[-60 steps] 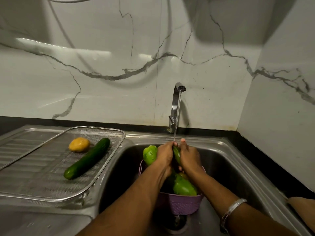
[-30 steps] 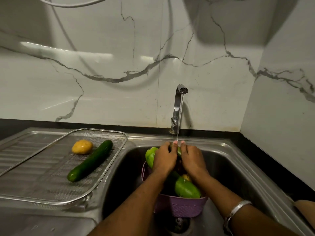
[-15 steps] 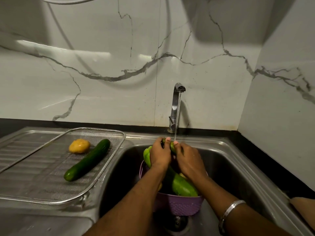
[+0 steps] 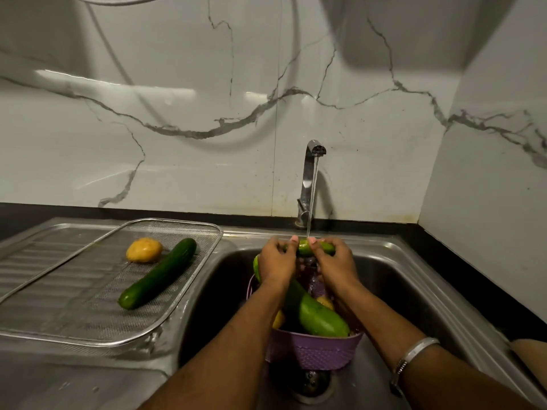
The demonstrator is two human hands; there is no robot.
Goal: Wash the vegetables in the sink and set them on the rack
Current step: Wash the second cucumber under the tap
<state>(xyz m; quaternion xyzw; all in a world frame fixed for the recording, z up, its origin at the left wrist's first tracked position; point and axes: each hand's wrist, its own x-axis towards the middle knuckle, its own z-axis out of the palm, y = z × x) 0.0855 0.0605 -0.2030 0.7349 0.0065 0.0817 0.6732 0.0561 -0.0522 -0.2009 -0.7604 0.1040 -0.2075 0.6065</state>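
Observation:
A small green vegetable [image 4: 305, 247] lies crosswise under the running tap [image 4: 309, 184], above the steel sink [image 4: 393, 279]. My left hand [image 4: 276, 261] grips its left end and my right hand [image 4: 334, 261] grips its right end. Below my hands a purple basket [image 4: 313, 349] stands in the sink, holding a large light-green vegetable [image 4: 321, 318] and some yellow pieces partly hidden by my arms. On the mesh rack [image 4: 88, 306] at the left lie a dark cucumber [image 4: 158, 273] and a yellow vegetable [image 4: 144, 250].
The rack rests on the ribbed steel drainboard [image 4: 26, 255]. A marble wall rises behind the tap and along the right side. The sink drain [image 4: 310, 380] sits just in front of the basket. A brown object [image 4: 529, 355] shows at the right edge.
Both hands have turned the small green vegetable from upright to lying crosswise under the water and lifted it slightly. Rack contents have not moved.

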